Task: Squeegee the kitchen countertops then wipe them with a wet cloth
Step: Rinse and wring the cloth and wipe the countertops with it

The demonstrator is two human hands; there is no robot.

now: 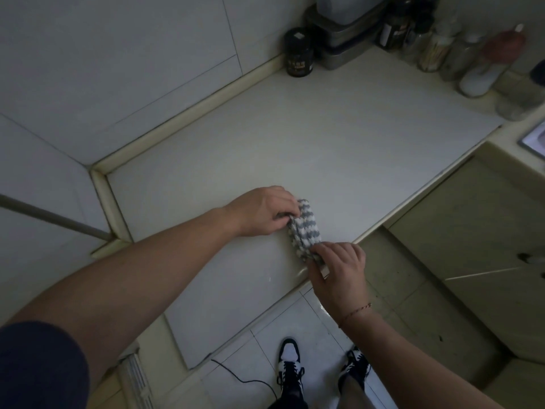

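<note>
I see the folded striped cloth [303, 228] lying on the pale worktop [265, 137] near its front edge. My left hand [262, 212] pinches its far end in a closed grip, and my right hand [339, 270] clamps the near end. Jars [299, 53] stand at the back wall.

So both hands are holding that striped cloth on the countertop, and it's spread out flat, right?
Not quite. In the head view the left hand and right hand do grip the striped cloth on the countertop, but it is folded into a narrow bundle, not spread out flat.
</note>
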